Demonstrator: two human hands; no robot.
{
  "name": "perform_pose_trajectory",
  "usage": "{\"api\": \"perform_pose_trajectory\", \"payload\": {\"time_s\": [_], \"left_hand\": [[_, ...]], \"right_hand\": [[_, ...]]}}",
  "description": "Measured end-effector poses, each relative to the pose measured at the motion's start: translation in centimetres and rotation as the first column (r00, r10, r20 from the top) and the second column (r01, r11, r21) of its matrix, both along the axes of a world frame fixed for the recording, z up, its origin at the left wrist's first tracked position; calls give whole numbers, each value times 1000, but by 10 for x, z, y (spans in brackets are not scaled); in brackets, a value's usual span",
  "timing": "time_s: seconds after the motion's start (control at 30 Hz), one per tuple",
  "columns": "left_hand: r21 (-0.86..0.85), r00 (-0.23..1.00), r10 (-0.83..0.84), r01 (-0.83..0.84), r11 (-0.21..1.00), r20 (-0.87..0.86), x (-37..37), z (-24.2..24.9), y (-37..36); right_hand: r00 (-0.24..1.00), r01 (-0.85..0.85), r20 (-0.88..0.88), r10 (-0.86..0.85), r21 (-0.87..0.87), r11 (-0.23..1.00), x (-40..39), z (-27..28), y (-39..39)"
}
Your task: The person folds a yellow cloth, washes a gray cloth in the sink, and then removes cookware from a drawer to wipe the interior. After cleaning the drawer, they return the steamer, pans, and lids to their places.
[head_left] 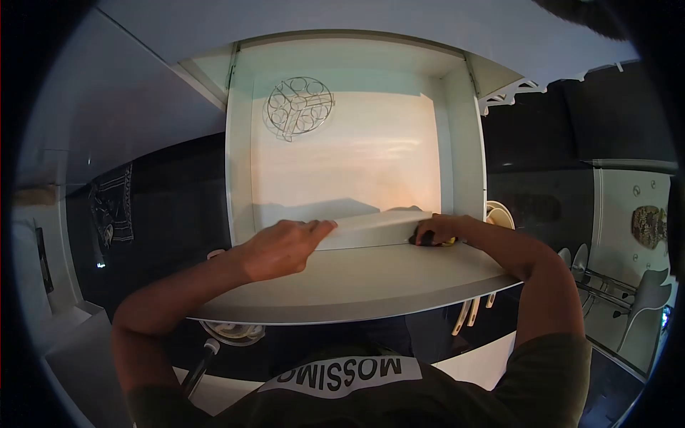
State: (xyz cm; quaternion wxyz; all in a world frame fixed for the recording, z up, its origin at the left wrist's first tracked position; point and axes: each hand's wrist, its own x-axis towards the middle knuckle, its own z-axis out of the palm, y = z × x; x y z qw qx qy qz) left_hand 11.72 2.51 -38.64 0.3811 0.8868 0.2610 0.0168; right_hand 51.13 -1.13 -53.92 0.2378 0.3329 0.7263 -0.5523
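A wide white drawer [342, 164] stands pulled out in front of me. My left hand [285, 246] is at its near side, fingers pressed together on the end of a pale strip or sheet [371, 227] that runs along the near inner wall. At the strip's other end, my right hand [437, 230] is wrapped round a small black and yellow object [448, 241], partly hidden by the fingers. A round wire rack [300, 105] lies in the drawer's far left part.
Pan handles [467, 314] stick out below the drawer front at the right. A lidded pot [234, 332] sits below at the left. Pale round dishes [499, 214] are beside the drawer's right side. Grey chairs [646, 296] stand at the far right.
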Motion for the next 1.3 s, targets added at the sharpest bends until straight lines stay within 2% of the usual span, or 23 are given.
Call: {"api": "perform_pose_trajectory", "payload": {"time_s": [0.03,0.07,0.13,0.17,0.2,0.27,0.33,0.4,0.43,0.5,0.53,0.6,0.67,0.73,0.77,0.87,0.93,1.0,1.07,1.1,1.17,1.27,1.3], "left_hand": [[37,997,-74,73,997,37,5,-8,-3],[76,986,-150,145,987,69,9,-15,-7],[67,980,-194,191,979,47,23,-19,-13],[36,969,-245,245,969,9,30,-24,-16],[2,955,-295,295,956,-27,37,-28,-20],[15,942,-328,329,944,-67,50,-30,-28],[28,934,-352,354,935,-59,61,-30,-35],[-38,934,-351,349,936,-64,69,-30,-37],[-107,939,-336,327,939,-71,72,-31,-37],[-121,940,-339,332,935,-37,73,-31,-38],[-149,943,-333,330,932,0,72,-33,-38],[-118,940,-339,342,932,43,71,-35,-38],[-89,934,-346,353,931,86,71,-36,-38],[-200,930,-358,337,920,-81,74,-28,-37],[-187,931,-354,334,924,-86,76,-25,-37],[-171,922,-362,338,925,-138,78,-13,-38],[-211,908,-382,345,915,-173,79,-14,-38],[-197,918,-382,357,913,-107,78,-18,-37],[-185,924,-381,369,911,-35,77,-26,-36],[-205,935,-354,349,914,11,77,-35,-36],[-254,944,-325,330,909,63,79,-32,-36],[-291,954,-299,287,913,3,83,-32,-36],[-263,951,-304,308,914,57,80,-45,-36]], "right_hand": [[990,-50,132,51,-7,999,9,2,2],[990,-48,133,47,6,999,16,4,1],[870,-256,429,244,-30,966,23,7,-3],[888,-164,429,164,-38,986,26,16,-3],[888,-163,431,159,-29,986,28,27,1],[936,-47,336,103,-169,985,32,45,9],[951,-37,300,72,-118,992,39,79,11],[974,128,217,-67,-284,950,43,122,12],[972,137,221,-76,-273,952,47,142,7],[945,317,180,-274,-286,904,51,177,-3],[944,319,176,-279,-271,908,53,189,-9],[894,444,69,-442,-252,860,57,207,-23],[880,471,36,-474,-194,860,56,221,-33],[835,511,-93,-543,-238,826,55,235,-39],[825,524,-108,-555,-225,821,53,242,-42],[843,471,-231,-486,-120,874,53,251,-47],[824,469,-283,-492,-149,871,60,252,-46],[801,467,-326,-502,-183,865,67,252,-41],[717,626,-254,-649,-175,760,73,253,-29],[735,647,-236,-635,-36,762,64,264,-21],[800,595,-294,-523,277,755,68,245,9],[786,615,-375,-491,544,570,76,196,68],[787,606,-361,-500,600,522,76,179,87]]}}
